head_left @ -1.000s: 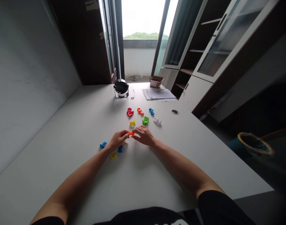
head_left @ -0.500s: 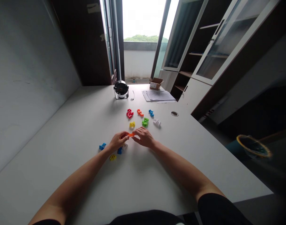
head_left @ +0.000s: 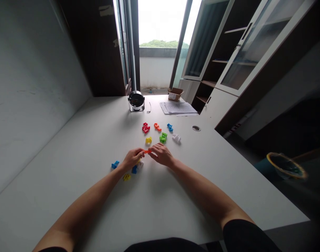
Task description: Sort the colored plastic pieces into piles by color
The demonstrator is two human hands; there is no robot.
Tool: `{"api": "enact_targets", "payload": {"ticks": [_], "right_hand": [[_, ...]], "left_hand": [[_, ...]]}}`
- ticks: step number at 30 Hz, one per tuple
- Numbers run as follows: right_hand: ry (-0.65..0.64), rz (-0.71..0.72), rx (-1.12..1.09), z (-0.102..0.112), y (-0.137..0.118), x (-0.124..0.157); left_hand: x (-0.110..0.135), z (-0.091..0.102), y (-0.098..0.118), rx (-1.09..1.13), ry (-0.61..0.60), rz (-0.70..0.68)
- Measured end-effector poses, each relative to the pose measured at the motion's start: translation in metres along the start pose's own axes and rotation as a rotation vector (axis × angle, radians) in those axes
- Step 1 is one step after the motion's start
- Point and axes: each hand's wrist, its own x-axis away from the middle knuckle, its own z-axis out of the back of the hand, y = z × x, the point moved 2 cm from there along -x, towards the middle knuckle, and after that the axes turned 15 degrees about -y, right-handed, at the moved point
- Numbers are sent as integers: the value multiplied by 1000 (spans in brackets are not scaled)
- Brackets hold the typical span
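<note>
Both hands meet over the white table [head_left: 70, 147]. My left hand [head_left: 132, 158] and my right hand [head_left: 162, 154] pinch a small orange plastic piece [head_left: 147, 151] between their fingertips, just above the tabletop. Under and beside my left hand lie a blue piece [head_left: 134, 169], a white piece [head_left: 140, 164], a yellow piece [head_left: 126, 177] and another blue piece [head_left: 115, 164]. Farther away sit a red piece [head_left: 145, 127], an orange piece [head_left: 157, 126], a blue piece [head_left: 169, 127], a green piece [head_left: 163, 137], a yellow piece [head_left: 148, 140] and a white piece [head_left: 176, 138].
A small round fan-like device [head_left: 136, 101] stands at the far edge, with papers [head_left: 178, 107] and a small cardboard box [head_left: 175, 93] to its right. A cable hole [head_left: 196, 128] is in the table. A bin [head_left: 284, 168] stands on the floor at right, cabinets behind it.
The hands stay together on the orange piece; only the camera has shifted slightly.
</note>
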Motion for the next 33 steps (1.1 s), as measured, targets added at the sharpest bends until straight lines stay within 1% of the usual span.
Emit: {"api": "enact_targets", "payload": {"ticks": [4,10,19,24,33], "right_hand": [[5,-11,-7,0,1,0],[26,0,-21,-1,2,1],[27,17,15,-4,3,0],[8,3,10,-2,2,0],[11,-18,-31,-2,3,0]], "left_hand": [[-1,-1,-2,18,29,-15],[0,-2,1,26,8,-1],[0,-1,5,26,12,0],[-1,-1,3,13,19,-45],[-2,-4,-6,89,41,-29]]}}
